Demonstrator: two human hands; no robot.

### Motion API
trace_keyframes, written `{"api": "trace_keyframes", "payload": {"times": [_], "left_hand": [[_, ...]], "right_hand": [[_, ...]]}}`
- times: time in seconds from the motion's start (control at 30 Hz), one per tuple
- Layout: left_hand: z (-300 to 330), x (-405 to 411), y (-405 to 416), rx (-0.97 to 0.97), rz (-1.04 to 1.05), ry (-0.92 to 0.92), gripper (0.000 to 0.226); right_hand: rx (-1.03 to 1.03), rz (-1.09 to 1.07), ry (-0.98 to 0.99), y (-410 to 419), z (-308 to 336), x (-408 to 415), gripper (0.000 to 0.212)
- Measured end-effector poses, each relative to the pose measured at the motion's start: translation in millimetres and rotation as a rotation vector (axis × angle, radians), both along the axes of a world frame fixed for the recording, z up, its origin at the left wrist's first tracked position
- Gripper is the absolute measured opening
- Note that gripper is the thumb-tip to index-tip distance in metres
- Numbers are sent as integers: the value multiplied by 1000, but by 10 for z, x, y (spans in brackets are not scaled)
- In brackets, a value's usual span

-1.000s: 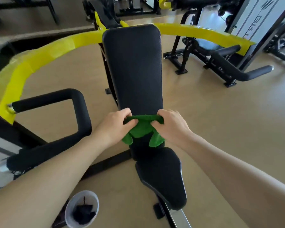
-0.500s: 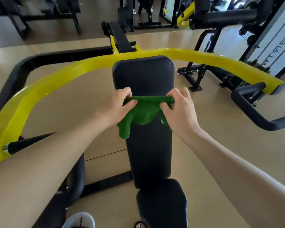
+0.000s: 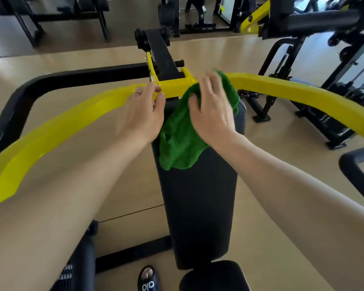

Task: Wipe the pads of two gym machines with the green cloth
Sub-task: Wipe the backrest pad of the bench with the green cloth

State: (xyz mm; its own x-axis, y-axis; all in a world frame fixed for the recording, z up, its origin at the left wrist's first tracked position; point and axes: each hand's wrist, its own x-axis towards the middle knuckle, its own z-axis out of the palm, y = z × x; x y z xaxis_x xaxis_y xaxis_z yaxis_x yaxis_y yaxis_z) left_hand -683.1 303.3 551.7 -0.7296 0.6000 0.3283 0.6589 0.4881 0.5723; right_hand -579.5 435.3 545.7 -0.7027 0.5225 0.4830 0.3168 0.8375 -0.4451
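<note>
The green cloth [image 3: 180, 141] lies spread over the top of the long black back pad [image 3: 198, 206] of a bench machine. My right hand [image 3: 212, 112] presses flat on the cloth's upper part, fingers spread, and is blurred by motion. My left hand [image 3: 143, 111] sits at the pad's top left corner against the cloth's left edge, with its fingertips by the yellow bracket; whether it grips the cloth is hidden. The black seat pad [image 3: 214, 276] shows at the bottom edge.
A curved yellow bar [image 3: 292, 95] arcs across behind the pad's top, on a black frame [image 3: 51, 78]. A black handle [image 3: 353, 164] sticks in from the right. Other black machines [image 3: 303, 49] stand on the tan floor beyond. A sandalled foot [image 3: 148, 279] is beside the seat.
Both hands carried the cloth up the back pad from its lower end to its top. The right hand went from pinching the cloth to lying flat on it.
</note>
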Motion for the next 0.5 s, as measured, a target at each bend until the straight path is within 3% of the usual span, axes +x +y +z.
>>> {"api": "trace_keyframes", "payload": {"times": [0.07,0.13,0.27,0.37,0.5], "left_hand": [[-124,-100,92,-1,-18,-168,38],[-235,-165,171,35,-35,-283,36],[-236,-236,344,-59,-10,-373,48],[-164,-248,457,-158,26,-314,55],[-244,-225,495,-119,105,-242,56]], "right_hand": [[158,13,-238,-24,-243,-184,52],[275,-19,-285,-8,-401,-248,55],[407,14,-220,148,-467,-266,55],[474,72,-156,244,-497,-247,53],[454,-21,-33,597,-504,-109,47]]}}
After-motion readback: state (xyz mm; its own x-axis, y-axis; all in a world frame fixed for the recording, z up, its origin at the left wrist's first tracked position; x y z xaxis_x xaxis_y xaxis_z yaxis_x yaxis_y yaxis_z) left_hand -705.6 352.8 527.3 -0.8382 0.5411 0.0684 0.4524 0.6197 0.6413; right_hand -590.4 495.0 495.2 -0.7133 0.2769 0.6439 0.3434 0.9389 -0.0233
